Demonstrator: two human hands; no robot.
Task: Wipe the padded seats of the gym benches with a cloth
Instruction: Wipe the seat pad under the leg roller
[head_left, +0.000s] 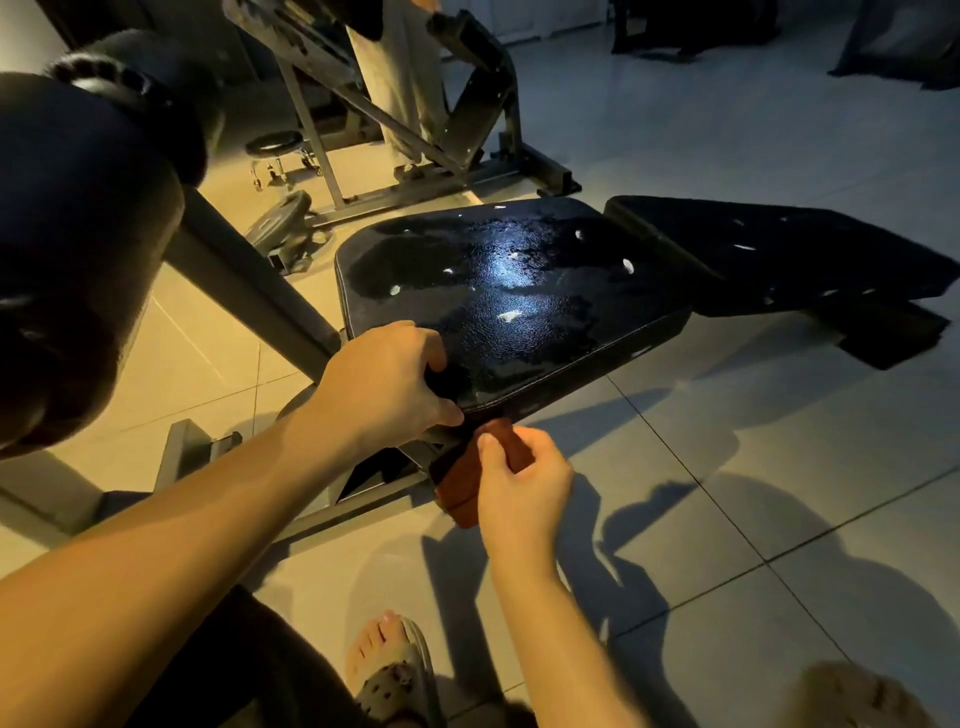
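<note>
I see a black seat pad, pebble-grained with white flecks; the cloth is rust-brown, the frame grey, the floor pale tiles crossed by dark grout lines.

Left hand, right hand bare, forearms unsleeved; dark legwear at 7 o'clock; pale perforated clog at 6 o'clock.

Pretty dim, warm yellowish light; glare on the shiny black padded seat, hard shadows at 5 o'clock, edges bowed.
</note>
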